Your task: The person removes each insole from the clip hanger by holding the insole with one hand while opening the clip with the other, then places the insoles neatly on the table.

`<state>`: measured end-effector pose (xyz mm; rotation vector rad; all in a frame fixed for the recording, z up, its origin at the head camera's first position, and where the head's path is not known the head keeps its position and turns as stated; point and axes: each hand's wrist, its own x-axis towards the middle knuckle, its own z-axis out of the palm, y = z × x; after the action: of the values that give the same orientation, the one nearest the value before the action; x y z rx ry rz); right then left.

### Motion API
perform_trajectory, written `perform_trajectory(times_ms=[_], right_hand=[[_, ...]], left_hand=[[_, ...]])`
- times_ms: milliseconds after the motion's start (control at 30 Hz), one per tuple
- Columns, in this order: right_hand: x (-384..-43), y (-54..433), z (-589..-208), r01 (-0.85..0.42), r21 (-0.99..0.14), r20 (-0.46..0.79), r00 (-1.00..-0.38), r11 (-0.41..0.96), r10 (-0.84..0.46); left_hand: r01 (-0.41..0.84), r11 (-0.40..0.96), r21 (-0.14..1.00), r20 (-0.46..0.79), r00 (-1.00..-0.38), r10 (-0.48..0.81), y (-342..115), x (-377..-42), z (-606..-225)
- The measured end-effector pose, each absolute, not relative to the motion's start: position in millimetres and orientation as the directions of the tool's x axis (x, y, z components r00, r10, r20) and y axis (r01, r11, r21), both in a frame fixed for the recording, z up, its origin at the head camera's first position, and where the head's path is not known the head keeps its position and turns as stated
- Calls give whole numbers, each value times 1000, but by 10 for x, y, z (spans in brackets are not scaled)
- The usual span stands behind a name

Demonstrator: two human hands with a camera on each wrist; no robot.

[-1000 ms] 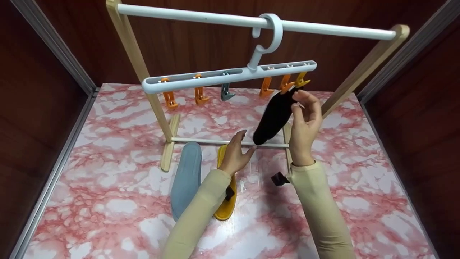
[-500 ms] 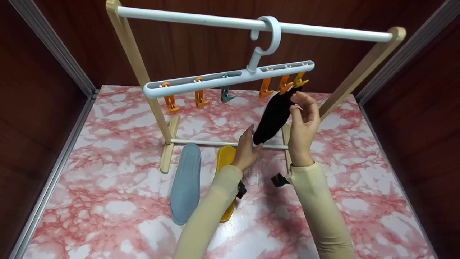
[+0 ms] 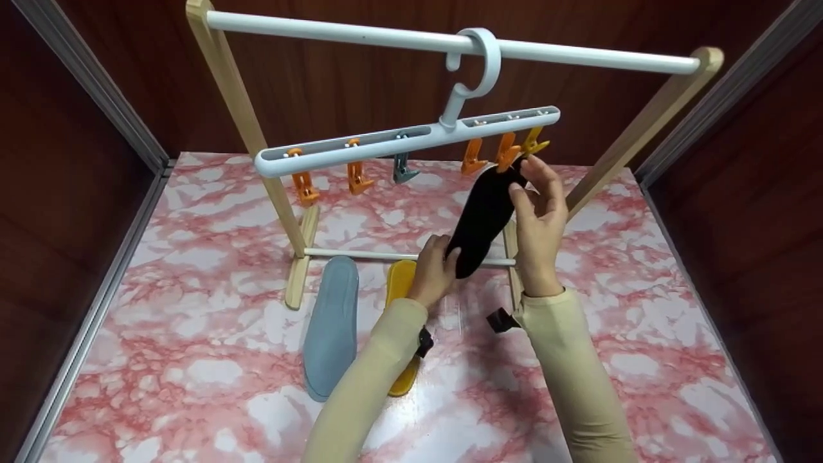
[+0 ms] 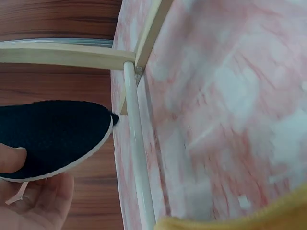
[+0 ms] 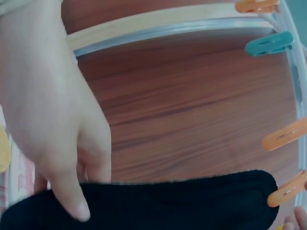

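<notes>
A black insole (image 3: 482, 218) with a pale edge hangs slanted, its upper end at an orange clip (image 3: 506, 153) and beside a yellow clip (image 3: 533, 140). My left hand (image 3: 432, 273) pinches it near its lower end. In the left wrist view, the thumb (image 4: 12, 159) lies on the dark face and the fingers are behind. My right hand (image 3: 543, 218) is by the upper right edge, fingers loosely bent, with a gap between thumb and forefinger. The right wrist view catches its fingertips (image 5: 300, 218) beside the clipped end.
A pale blue hanger (image 3: 360, 148) hooks over the rack's white bar (image 3: 360, 35). More orange clips (image 3: 303, 186) and a teal clip (image 3: 402, 168) hang from it. A grey-blue insole (image 3: 333, 328) and a yellow insole (image 3: 400, 283) lie on the marbled table (image 3: 193, 334).
My left hand has come up to the black insole's lower end and taken hold of it. The lower end has swung slightly toward me. My right hand has shifted slightly left and up.
</notes>
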<state>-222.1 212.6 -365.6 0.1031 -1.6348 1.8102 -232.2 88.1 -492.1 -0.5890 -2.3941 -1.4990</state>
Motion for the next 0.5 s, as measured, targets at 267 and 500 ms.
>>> perform_trajectory(times_ms=[267,500], right_hand=[[-2256,2168,-3610,-470,-882,454,-834,29,313],[-2311,2191,-3554,-445,-895,438,-858,39,267]], left_hand=[[425,308,851,375,-903,209,776,-2262,-4915],[399,311,863,335,-911,239,729,-2228,-4919]])
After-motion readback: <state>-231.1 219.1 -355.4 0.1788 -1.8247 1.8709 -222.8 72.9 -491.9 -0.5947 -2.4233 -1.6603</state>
